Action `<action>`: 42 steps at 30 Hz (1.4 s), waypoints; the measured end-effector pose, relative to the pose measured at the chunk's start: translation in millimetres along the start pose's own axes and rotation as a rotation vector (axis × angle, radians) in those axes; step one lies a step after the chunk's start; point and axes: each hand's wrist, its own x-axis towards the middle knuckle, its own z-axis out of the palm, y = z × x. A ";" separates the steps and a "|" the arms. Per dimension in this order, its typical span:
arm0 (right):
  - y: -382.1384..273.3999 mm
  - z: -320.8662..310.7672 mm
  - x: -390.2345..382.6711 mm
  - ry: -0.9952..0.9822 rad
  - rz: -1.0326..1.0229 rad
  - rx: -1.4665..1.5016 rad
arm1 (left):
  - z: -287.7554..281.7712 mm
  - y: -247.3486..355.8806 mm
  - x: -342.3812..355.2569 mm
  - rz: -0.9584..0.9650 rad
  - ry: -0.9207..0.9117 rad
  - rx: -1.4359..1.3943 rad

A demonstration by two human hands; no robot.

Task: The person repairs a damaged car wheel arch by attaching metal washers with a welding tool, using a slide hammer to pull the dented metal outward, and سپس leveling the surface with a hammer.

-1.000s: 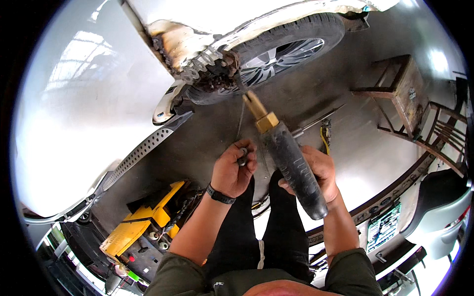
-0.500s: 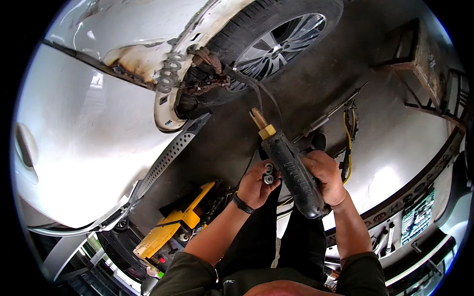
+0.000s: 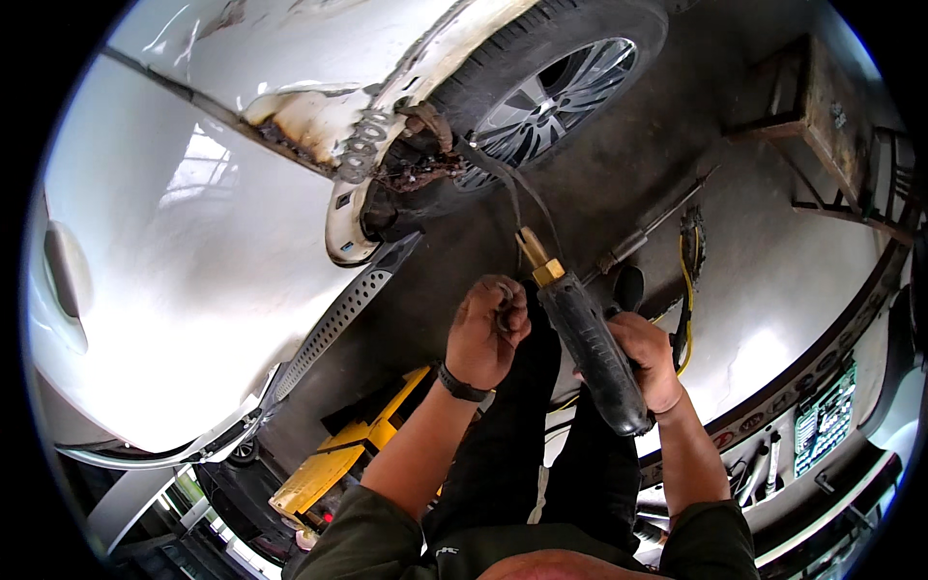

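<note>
My right hand (image 3: 644, 348) is closed around the black handle of a tool (image 3: 594, 353) with a brass tip (image 3: 536, 253), pointing up toward the white car. My left hand (image 3: 480, 343) is curled around small metal rings (image 3: 504, 300), partly hidden by my fingers, just left of the tip. On the car body (image 3: 193, 280), a row of grey metal rings (image 3: 365, 143) stands by scorched, rusty sheet metal (image 3: 300, 126). Beside them, dark corroded metal (image 3: 411, 169) with hanging straps sits in front of the tyre (image 3: 628, 87) and alloy wheel (image 3: 546, 104).
A rusty metal stand (image 3: 807, 135) is at upper right. A long rod tool (image 3: 657, 217) and a yellow cable (image 3: 691, 329) lie on the floor. A yellow machine (image 3: 329, 469) is at lower left, a socket set (image 3: 824, 416) at lower right, a perforated step (image 3: 343, 314) along the car.
The brass tip has dropped away from the rusty area toward my body. Since half a second ago, my left hand has risen slightly, curling over the rings. My view has shifted too.
</note>
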 end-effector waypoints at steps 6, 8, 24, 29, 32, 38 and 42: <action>-33.1 14.9 18.0 -0.111 0.031 0.448 | 35.5 48.4 1.8 0.196 -0.218 -0.144; -33.7 20.3 22.2 -0.140 0.003 0.425 | 39.3 57.7 3.4 0.268 -0.322 -0.147; -52.9 36.2 51.9 -0.213 0.119 0.386 | 28.0 86.0 12.4 0.408 -0.474 -0.193; -53.3 41.7 57.1 -0.210 0.120 0.407 | 19.0 89.3 16.4 0.430 -0.569 -0.201; -52.3 44.0 58.8 -0.235 0.141 0.460 | 15.9 88.1 20.3 0.414 -0.526 -0.221; -37.5 51.7 76.2 -0.184 0.017 0.333 | 7.7 93.3 35.5 0.727 -0.317 0.303; -31.2 48.2 87.4 -0.181 -0.111 0.257 | 15.3 111.5 47.1 0.340 -0.744 -0.263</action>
